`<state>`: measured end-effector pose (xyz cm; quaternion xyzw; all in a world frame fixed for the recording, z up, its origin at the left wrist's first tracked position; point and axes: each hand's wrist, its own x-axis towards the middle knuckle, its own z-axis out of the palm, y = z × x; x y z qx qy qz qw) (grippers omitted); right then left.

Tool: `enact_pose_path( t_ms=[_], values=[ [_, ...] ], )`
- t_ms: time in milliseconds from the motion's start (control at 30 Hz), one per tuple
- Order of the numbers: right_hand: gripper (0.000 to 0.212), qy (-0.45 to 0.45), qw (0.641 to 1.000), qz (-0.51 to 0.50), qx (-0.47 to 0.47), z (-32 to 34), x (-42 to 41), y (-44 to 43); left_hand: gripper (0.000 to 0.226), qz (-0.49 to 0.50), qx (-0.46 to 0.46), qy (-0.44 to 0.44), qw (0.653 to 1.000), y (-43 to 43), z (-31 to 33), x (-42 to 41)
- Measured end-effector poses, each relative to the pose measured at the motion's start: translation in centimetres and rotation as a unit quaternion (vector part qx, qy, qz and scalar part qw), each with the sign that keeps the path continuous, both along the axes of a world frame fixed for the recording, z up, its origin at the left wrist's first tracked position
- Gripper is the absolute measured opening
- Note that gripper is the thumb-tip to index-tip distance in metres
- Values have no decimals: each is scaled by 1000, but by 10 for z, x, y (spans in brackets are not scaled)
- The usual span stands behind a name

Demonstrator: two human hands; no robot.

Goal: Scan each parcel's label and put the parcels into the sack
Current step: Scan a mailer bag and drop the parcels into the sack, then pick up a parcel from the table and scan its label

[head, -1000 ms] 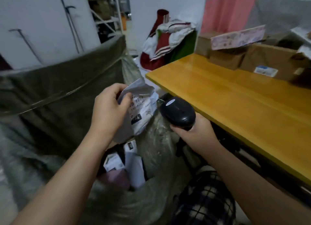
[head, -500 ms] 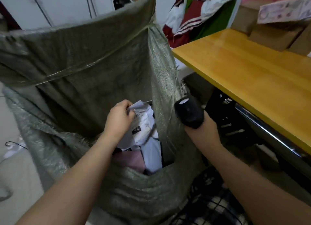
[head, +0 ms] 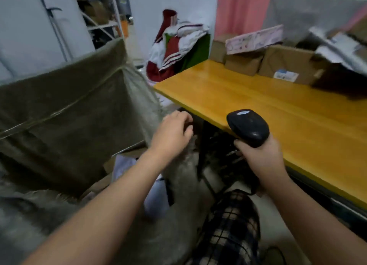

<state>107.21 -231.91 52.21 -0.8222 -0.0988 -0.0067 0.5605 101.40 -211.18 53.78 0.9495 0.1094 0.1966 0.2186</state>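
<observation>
Closest in, a plaid trouser leg [head: 232, 225] sits right against the sack [head: 59, 116], whose near lip sags low while its back wall stands tall. That makes for an easy drop from this side. Down in its mouth lie pale parcels [head: 156, 199], partly hidden under the left forearm. They look dealt with, though no labels can be read from here.

Just above the sack's edge hangs the left grip [head: 172, 133], fingers loosely curled and pinching nothing, so it is free to fetch. Over to the right grip [head: 262, 161]: it is wrapped firmly round the handle of the black scanner [head: 248, 126], head raised at the front edge of the bench [head: 248, 106], held ready for a label, I'd say.

Further out, the yellow bench top runs bare to the far wall. Cardboard boxes [head: 286, 64] line up there, one showing a blue-and-white label [head: 286, 75], with grey mailers [head: 337, 46] heaped at the far right. Most likely that's the stock left to do, and it sits well away from both hands.

What's in the way? The bench corner and its dark leg [head: 202, 149] stand between sack and boxes, so any carry has to come round or over that corner. Beyond the corner, red-and-white clothes [head: 174, 50] are piled up, with a shelf rack [head: 103, 24] behind.
</observation>
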Motion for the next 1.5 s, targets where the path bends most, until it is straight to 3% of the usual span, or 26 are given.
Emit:
enact_pose_path(
  t_ms=[233,333,467,733,867,1000,1133,1333,1500],
  values=[
    [14,-14,986,-163,1,53,16,-162,22,-194,37,-45,979,-150,46,73],
    [20,-6,974,-228,2,68,17,-233,27,-267,66,-44,960,-222,56,107],
    [10,-9,947,-319,41,89,21,-319,36,-355,107,-25,928,-319,64,151],
    [13,7,898,-429,97,101,44,-416,47,-437,189,-32,879,-489,71,230],
    [17,18,881,-460,106,88,50,-444,60,-412,214,-23,886,-553,61,259],
    [16,20,878,-464,115,76,54,-455,71,-360,171,64,915,-591,46,279],
    [15,15,880,-460,119,74,55,-457,58,-343,100,54,932,-599,41,281],
    [11,14,896,-422,140,86,42,-439,58,-402,-74,27,912,-532,40,246],
    [12,40,925,-343,156,89,20,-402,45,-375,-225,12,899,-432,32,203]
  ],
)
